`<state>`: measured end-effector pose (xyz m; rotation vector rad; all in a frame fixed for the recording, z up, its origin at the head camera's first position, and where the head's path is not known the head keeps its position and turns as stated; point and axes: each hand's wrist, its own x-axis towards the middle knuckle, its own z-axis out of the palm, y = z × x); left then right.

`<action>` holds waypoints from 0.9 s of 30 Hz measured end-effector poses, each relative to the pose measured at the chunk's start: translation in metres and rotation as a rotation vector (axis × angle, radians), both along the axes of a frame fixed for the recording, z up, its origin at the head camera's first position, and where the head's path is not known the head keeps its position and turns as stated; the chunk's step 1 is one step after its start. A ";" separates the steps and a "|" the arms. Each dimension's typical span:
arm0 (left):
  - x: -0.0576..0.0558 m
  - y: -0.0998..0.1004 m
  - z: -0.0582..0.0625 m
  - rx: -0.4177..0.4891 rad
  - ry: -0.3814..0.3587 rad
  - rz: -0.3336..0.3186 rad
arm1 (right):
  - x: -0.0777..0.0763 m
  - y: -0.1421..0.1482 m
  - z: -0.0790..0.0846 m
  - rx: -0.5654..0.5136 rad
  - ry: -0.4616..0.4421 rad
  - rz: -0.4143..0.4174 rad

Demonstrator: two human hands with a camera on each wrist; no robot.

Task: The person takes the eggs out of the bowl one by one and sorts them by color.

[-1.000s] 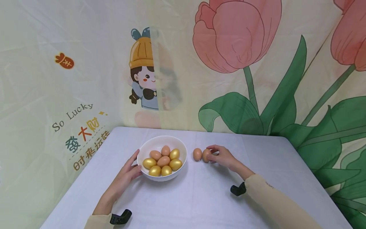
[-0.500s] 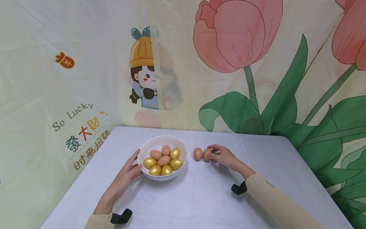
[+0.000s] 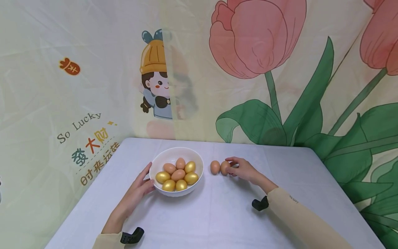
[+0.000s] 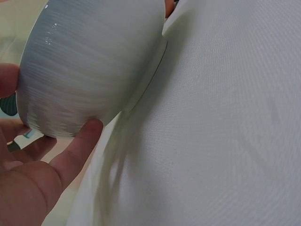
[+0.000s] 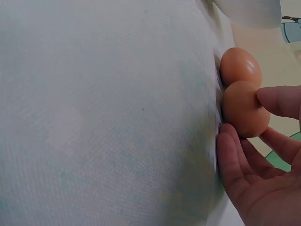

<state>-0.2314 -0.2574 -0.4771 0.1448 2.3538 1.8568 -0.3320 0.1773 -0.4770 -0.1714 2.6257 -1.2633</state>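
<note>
In the head view, a white bowl [image 3: 176,193] holds several brown eggs [image 3: 178,175] and several golden eggs [image 3: 162,177]. My left hand [image 3: 136,192] touches the bowl's left side with spread, fairly straight fingers; the left wrist view shows fingertips [image 4: 93,128] against the outer wall. Right of the bowl, two more brown eggs are side by side on the cloth. The left one [image 3: 215,167] is untouched. My right hand [image 3: 244,171] holds the right egg [image 5: 245,110] between thumb and fingers, and in the right wrist view it overlaps the other egg.
A white cloth [image 3: 199,221] covers the table. Behind it hangs a printed backdrop [image 3: 192,45] with tulips and a cartoon figure. A black wrist device [image 3: 132,236] sits at the left cuff, another black device [image 3: 259,203] at the right cuff.
</note>
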 end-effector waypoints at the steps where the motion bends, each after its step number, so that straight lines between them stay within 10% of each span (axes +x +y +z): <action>1: 0.000 0.000 0.000 -0.001 0.000 -0.001 | 0.000 0.000 0.000 -0.002 0.000 0.004; 27: 0.001 0.001 0.001 -0.002 -0.006 0.001 | -0.005 0.008 0.000 0.009 -0.022 0.056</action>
